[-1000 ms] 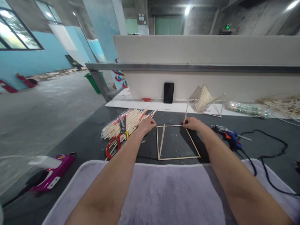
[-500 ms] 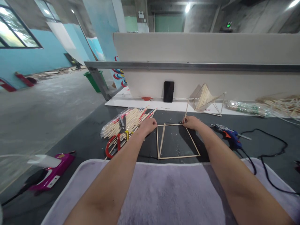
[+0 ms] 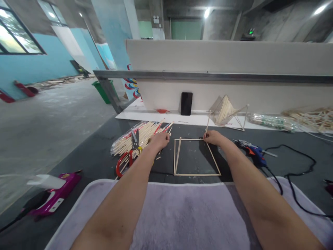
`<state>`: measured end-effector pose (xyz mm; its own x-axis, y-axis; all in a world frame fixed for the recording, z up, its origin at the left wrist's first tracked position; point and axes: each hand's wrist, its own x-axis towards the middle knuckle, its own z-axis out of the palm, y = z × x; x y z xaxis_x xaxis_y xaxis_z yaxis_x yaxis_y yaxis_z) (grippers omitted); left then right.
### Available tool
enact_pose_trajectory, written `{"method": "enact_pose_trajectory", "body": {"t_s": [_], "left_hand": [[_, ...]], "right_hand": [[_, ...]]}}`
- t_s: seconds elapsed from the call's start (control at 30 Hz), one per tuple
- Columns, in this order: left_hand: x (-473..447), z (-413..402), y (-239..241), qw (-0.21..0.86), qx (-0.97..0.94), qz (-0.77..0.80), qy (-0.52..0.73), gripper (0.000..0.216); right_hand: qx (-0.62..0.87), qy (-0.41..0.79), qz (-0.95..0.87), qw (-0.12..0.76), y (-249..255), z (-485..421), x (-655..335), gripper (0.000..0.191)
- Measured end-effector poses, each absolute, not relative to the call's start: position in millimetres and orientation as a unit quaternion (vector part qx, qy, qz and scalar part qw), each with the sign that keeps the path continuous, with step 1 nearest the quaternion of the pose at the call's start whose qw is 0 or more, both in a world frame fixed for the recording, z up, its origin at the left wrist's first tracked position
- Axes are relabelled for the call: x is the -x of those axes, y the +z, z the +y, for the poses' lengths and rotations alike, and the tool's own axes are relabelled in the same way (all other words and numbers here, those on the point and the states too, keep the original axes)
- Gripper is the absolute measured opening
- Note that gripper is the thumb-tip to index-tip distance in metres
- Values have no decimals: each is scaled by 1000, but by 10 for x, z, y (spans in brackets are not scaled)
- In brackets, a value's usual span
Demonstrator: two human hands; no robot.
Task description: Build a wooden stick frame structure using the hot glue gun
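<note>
A square frame of thin wooden sticks (image 3: 197,174) lies flat on the dark mat, with one loose stick (image 3: 178,155) slanting along its left side. At the frame's far right corner an upright stick (image 3: 207,124) is pinched by my right hand (image 3: 212,137). My left hand (image 3: 159,141) rests with curled fingers on the near end of a pile of chopsticks (image 3: 142,135), just left of the frame's far left corner. Whether it grips a stick is hidden.
Red-handled scissors (image 3: 130,156) lie on the chopstick pile. A blue glue gun (image 3: 253,153) with a black cord (image 3: 293,180) sits to the right. A black phone (image 3: 186,103), a stick model (image 3: 229,113) and a wrapped bundle (image 3: 272,121) stand behind. A purple cloth (image 3: 187,215) covers my lap.
My left hand has drawn back from the frame's far left corner a little leftward onto the chopstick pile. My right hand stays on the upright stick.
</note>
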<state>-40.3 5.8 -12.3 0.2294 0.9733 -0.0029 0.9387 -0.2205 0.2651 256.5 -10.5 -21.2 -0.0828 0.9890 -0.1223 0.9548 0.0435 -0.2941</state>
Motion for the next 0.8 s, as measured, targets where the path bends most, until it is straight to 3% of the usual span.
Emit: {"method": "enact_pose_trajectory", "body": {"t_s": [0.27,0.43,0.6,0.8], "left_hand": [[506,91,-96,124,-773,613,108,14],[492,91,-96,135,-761,625,110,18],[487,90,-56,133,-754,632,119,21],[473,82,-8,144,-770,611,113,18]], "right_hand": [[630,220,-743,55,-200,-95,-2666,25],[625,267,-726,107,-210,-107,-2680,35],[671,235,-680,180,-252,-70,-2673,57],[723,172,-632,218,-293,-14,-2715,47]]}}
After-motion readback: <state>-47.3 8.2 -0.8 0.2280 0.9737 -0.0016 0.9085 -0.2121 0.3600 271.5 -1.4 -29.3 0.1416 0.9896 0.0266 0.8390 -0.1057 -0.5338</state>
